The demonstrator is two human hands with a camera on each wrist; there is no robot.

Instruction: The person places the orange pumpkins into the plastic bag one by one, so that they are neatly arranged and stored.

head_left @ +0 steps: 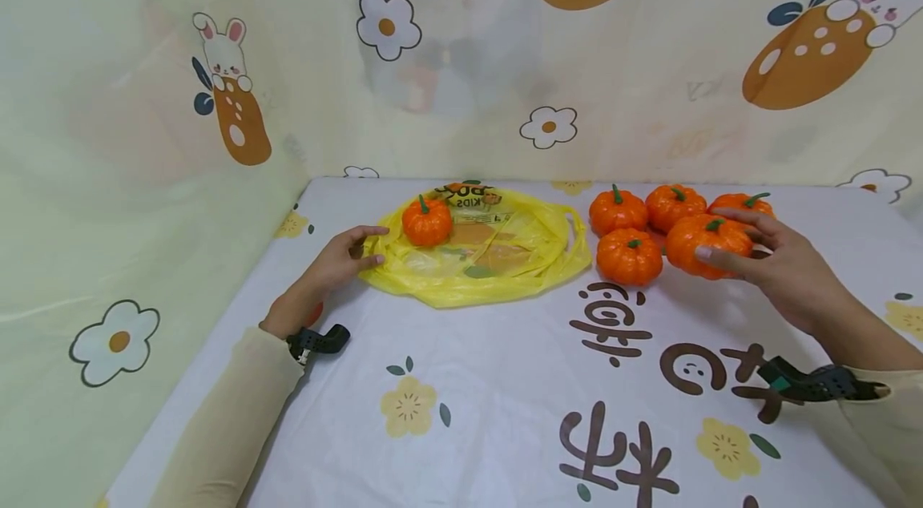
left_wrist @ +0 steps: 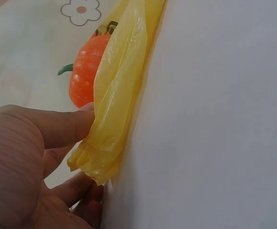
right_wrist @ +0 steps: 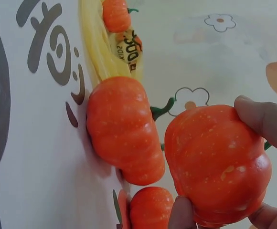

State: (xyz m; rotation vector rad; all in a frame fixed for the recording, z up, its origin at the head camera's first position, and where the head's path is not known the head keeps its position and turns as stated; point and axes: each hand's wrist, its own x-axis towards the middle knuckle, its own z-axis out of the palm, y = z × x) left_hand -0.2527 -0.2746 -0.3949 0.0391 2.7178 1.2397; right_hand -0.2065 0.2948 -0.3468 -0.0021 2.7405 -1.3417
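Note:
At the right, my right hand (head_left: 786,268) grips a small orange toy pumpkin (head_left: 709,246) with a green stem. Thumb and fingers lie on opposite sides of it, and it is raised off the cloth in the right wrist view. My left hand (head_left: 335,264) is at the left edge of a yellow plastic bag (head_left: 461,292), thumb and index finger spread apart. In the left wrist view the thumb touches the crumpled bag edge (left_wrist: 112,119); some fingers are partly hidden behind it. One pumpkin (head_left: 427,222) sits on the spread bag.
Several more pumpkins (head_left: 630,256) are grouped to the right of the bag. A reddish thing (head_left: 314,314) shows partly behind my left wrist. Printed white cloth (head_left: 490,396) covers the table, and patterned cloth walls (head_left: 461,75) stand at the back and left.

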